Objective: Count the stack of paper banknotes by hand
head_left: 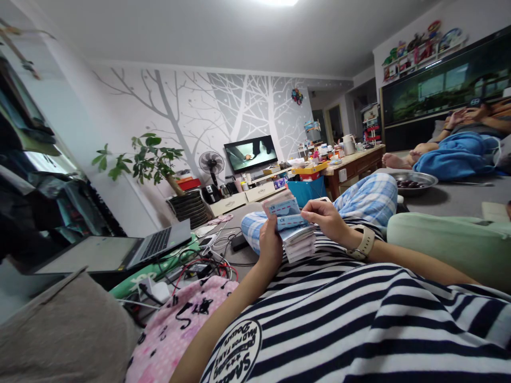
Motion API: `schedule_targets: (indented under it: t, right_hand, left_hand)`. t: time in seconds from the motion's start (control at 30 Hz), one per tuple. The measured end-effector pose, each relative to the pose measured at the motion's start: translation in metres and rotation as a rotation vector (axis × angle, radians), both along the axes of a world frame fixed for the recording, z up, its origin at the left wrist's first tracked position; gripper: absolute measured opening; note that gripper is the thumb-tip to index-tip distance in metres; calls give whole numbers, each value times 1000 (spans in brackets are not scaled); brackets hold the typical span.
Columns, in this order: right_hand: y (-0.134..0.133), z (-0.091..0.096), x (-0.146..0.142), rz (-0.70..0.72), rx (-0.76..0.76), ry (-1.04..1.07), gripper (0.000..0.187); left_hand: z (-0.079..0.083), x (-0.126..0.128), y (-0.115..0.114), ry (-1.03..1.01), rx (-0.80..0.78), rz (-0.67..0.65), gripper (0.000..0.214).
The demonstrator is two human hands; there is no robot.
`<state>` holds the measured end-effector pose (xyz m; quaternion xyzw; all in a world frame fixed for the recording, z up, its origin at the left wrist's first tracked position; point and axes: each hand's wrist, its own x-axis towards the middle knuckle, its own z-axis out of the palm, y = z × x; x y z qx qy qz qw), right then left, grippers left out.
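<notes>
My left hand [270,246] is closed around the near left side of some blue and pink printed paper slips [286,211] that look like tickets, its thumb lying on the front. My right hand [326,219], wearing a pale-banded watch [362,243], has thumb and forefinger pinched at the right edge of the front blue slip. Just below them a thick layered stack of similar slips [299,246] sits against my striped shirt. Whether the left fingers also support that stack is hidden. The print is too small to read.
An open laptop [157,244] and tangled cables [203,263] lie to the left, beside a pink cat-print cloth [191,319]. On the right are a green cushion [443,244], a metal bowl [415,182] of dark round fruit, and another person under a blue blanket [455,154].
</notes>
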<state>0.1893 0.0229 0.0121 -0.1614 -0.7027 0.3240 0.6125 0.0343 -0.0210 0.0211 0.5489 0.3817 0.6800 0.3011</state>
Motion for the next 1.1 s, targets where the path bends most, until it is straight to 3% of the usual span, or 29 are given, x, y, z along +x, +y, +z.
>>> schedule_targets:
  t: [1.1]
  right_hand:
    - [-1,0,0,14,-11,-14,40]
  left_hand:
    - [1,0,-1,-65,-31,-48,29]
